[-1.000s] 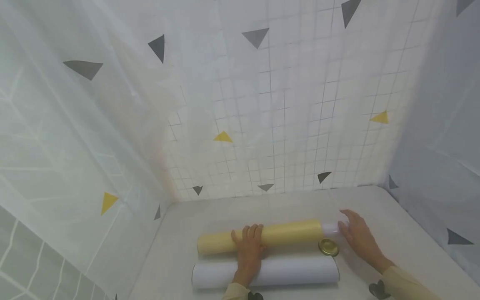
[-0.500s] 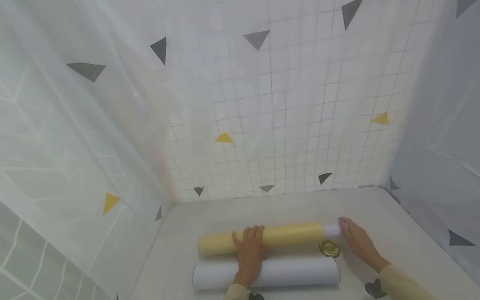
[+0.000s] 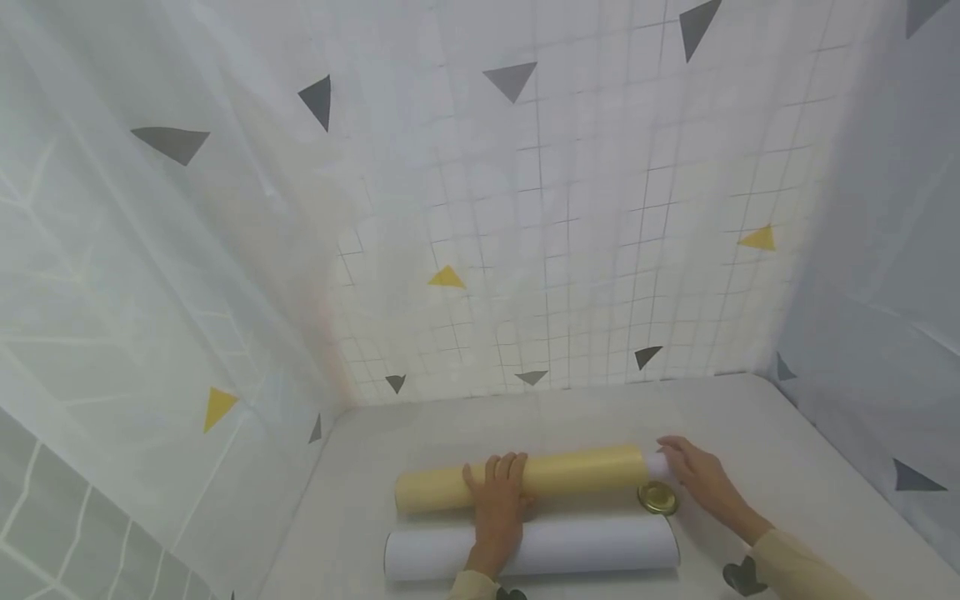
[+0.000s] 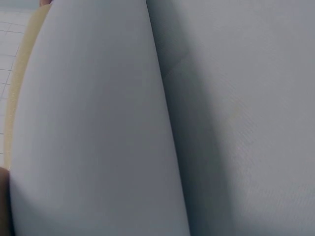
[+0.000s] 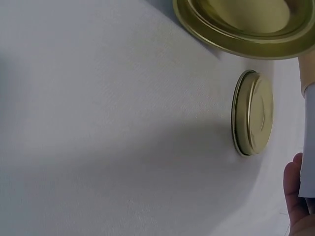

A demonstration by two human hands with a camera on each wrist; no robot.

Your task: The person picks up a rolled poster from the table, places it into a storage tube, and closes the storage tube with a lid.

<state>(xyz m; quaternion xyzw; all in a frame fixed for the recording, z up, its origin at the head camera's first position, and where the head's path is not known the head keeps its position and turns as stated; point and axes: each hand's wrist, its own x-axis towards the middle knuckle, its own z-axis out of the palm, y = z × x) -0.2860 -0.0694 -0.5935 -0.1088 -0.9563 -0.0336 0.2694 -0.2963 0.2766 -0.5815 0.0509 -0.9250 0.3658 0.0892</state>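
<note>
A long yellow cardboard tube (image 3: 585, 472) lies across the table. My left hand (image 3: 499, 504) grips it near the middle, fingers over the top, with the wrist above a white tube (image 3: 600, 543). From the yellow tube's right end sticks a short length of rolled white paper (image 3: 656, 466). The fingers of my right hand (image 3: 705, 479) are around the paper's outer end; in the right wrist view the fingers (image 5: 293, 184) show beside the roll. A gold metal lid (image 3: 657, 497) lies just in front of that end. In the left wrist view the white tube hides most of the left hand.
Parallel to the yellow tube, the white tube lies nearer to me; its right end carries a gold cap (image 5: 246, 22). Pale sheeting with grey and yellow triangles (image 3: 447, 277) hangs behind and at the sides of the white table (image 3: 450, 421).
My right hand has closed in on the paper roll's end and moved left; less of the roll now sticks out of the yellow tube. The left hand has kept its place.
</note>
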